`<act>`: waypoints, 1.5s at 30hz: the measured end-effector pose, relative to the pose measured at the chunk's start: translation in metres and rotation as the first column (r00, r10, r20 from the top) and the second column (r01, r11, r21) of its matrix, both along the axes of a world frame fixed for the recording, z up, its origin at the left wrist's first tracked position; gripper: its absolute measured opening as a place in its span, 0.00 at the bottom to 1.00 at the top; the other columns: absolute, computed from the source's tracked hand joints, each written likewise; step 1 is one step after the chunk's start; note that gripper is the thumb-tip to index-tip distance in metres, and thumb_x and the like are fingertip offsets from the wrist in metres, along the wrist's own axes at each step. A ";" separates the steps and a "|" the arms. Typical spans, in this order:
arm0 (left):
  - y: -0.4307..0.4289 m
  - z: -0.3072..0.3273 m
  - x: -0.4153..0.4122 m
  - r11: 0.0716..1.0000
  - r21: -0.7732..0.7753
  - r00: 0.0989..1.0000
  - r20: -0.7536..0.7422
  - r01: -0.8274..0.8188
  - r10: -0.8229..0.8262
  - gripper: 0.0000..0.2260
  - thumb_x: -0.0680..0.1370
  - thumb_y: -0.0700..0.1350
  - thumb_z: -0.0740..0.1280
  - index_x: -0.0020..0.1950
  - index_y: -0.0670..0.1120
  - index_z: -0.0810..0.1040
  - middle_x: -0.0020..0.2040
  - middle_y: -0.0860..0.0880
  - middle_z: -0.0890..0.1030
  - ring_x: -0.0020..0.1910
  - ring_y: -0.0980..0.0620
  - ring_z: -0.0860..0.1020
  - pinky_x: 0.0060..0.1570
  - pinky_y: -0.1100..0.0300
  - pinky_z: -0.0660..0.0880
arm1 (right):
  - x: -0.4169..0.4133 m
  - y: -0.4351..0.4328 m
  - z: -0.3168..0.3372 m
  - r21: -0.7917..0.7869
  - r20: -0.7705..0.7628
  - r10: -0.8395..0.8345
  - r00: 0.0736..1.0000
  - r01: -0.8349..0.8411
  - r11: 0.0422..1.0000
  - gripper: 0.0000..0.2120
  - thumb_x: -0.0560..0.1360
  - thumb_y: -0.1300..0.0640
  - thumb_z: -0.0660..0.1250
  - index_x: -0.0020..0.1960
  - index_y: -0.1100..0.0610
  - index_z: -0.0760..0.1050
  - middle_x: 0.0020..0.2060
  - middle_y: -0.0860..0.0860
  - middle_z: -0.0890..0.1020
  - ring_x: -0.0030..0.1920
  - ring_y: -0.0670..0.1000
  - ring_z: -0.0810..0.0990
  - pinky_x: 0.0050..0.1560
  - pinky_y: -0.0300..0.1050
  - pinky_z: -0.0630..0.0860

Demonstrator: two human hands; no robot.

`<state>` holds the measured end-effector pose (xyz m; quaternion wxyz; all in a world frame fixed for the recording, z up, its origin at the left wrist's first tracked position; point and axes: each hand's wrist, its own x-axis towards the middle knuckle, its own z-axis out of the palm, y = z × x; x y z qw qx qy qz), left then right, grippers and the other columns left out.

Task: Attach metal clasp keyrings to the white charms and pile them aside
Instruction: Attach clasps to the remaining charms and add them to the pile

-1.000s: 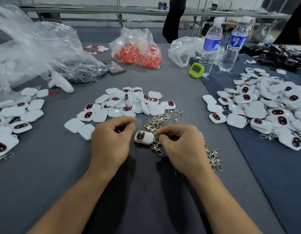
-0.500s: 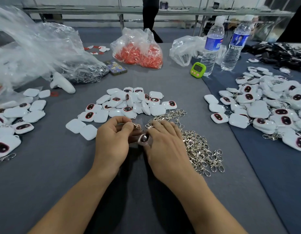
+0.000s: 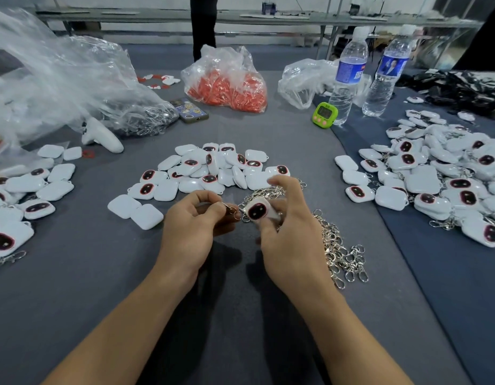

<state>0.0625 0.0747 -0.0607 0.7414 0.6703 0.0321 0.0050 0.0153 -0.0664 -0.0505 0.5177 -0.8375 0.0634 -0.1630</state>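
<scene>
At the centre, the left hand [image 3: 196,223] pinched one clasp [image 3: 231,210] and the right hand [image 3: 290,234] gripped one charm [image 3: 258,211]. The two almost touched and were seemingly not yet joined. Just right lay one clasp heap [image 3: 338,245]. Behind, some thirty bare charms [image 3: 213,168] waited. One finished pile [image 3: 435,184] at right and another at left held more, so I judged it over half done.

White charm [image 3: 258,211], dark oval up, tilted beside the metal keyring [image 3: 230,208].

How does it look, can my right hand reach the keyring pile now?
Probably yes: the keyring pile lies just beside the right hand, nothing between, though that hand holds a white charm.
</scene>
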 end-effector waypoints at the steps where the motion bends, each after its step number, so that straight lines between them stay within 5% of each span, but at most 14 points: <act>1: 0.000 0.000 0.000 1.000 0.019 1.000 0.013 0.009 -0.009 0.07 0.80 0.34 0.68 0.47 0.45 0.80 0.43 0.48 0.87 0.43 0.51 0.86 0.39 0.64 0.81 | 0.001 0.001 -0.001 0.156 -0.027 0.041 0.999 -0.037 0.987 0.26 0.79 0.64 0.68 0.66 0.36 0.68 0.49 0.44 0.83 0.42 0.48 0.86 0.43 0.46 0.84; 4: 0.000 0.001 -0.002 0.999 0.028 0.997 0.065 0.044 -0.046 0.07 0.78 0.33 0.70 0.48 0.45 0.80 0.44 0.47 0.87 0.44 0.50 0.86 0.41 0.64 0.81 | 0.006 0.003 -0.003 0.531 -0.033 0.104 0.994 -0.071 0.845 0.20 0.78 0.69 0.68 0.61 0.47 0.78 0.50 0.52 0.83 0.44 0.48 0.86 0.43 0.48 0.85; 6: 0.000 0.002 -0.003 0.998 0.035 0.992 0.110 0.061 -0.065 0.09 0.76 0.31 0.71 0.48 0.45 0.79 0.45 0.45 0.87 0.45 0.48 0.86 0.43 0.61 0.82 | 0.007 0.005 -0.006 0.629 -0.023 0.144 0.989 -0.098 0.771 0.15 0.75 0.73 0.69 0.53 0.55 0.81 0.45 0.53 0.83 0.42 0.49 0.84 0.44 0.49 0.85; 11: 0.000 0.003 -0.006 0.988 0.099 0.974 0.186 0.115 -0.132 0.15 0.73 0.29 0.72 0.44 0.51 0.83 0.44 0.44 0.87 0.45 0.44 0.86 0.49 0.51 0.83 | 0.006 0.009 -0.012 0.593 -0.035 0.213 0.977 -0.151 0.791 0.12 0.68 0.73 0.72 0.45 0.60 0.75 0.34 0.51 0.78 0.35 0.48 0.75 0.38 0.48 0.77; 16: 0.001 0.006 -0.009 0.986 0.122 0.966 0.217 0.112 -0.137 0.16 0.72 0.30 0.74 0.41 0.53 0.85 0.43 0.46 0.87 0.46 0.49 0.86 0.47 0.60 0.81 | 0.007 0.005 -0.008 0.536 -0.033 0.152 0.988 -0.111 0.837 0.10 0.70 0.73 0.69 0.41 0.59 0.78 0.32 0.50 0.78 0.31 0.48 0.74 0.32 0.43 0.76; 23: -0.002 0.009 -0.011 0.974 0.038 0.957 0.184 0.222 -0.225 0.17 0.74 0.28 0.70 0.42 0.50 0.86 0.41 0.45 0.87 0.40 0.52 0.84 0.41 0.61 0.78 | 0.005 0.001 -0.001 0.747 -0.078 0.234 0.969 -0.099 0.657 0.09 0.62 0.68 0.69 0.35 0.55 0.74 0.32 0.57 0.74 0.36 0.55 0.76 0.38 0.45 0.80; 30: 0.001 0.008 -0.006 0.973 0.041 0.962 0.145 0.228 -0.231 0.17 0.73 0.30 0.72 0.42 0.53 0.87 0.40 0.46 0.87 0.32 0.58 0.79 0.28 0.68 0.70 | 0.005 -0.002 0.000 0.602 -0.020 0.104 0.994 -0.071 0.796 0.12 0.68 0.73 0.72 0.37 0.58 0.75 0.33 0.57 0.79 0.34 0.53 0.76 0.33 0.43 0.74; 38: 0.000 0.005 -0.009 0.965 0.195 0.954 0.209 0.175 -0.215 0.13 0.72 0.31 0.75 0.42 0.51 0.87 0.42 0.47 0.87 0.42 0.50 0.85 0.41 0.64 0.80 | 0.005 -0.002 0.001 0.485 -0.017 0.006 1.000 0.003 0.875 0.13 0.65 0.70 0.73 0.33 0.53 0.77 0.32 0.60 0.81 0.32 0.52 0.76 0.34 0.50 0.74; 45: -0.004 0.001 -0.009 0.951 0.291 0.966 0.198 0.103 -0.165 0.08 0.73 0.37 0.77 0.43 0.51 0.88 0.40 0.51 0.87 0.42 0.53 0.85 0.45 0.62 0.81 | 0.005 -0.007 0.004 0.612 0.015 0.019 1.000 -0.024 0.791 0.18 0.66 0.75 0.72 0.32 0.52 0.75 0.30 0.54 0.81 0.29 0.49 0.77 0.30 0.39 0.75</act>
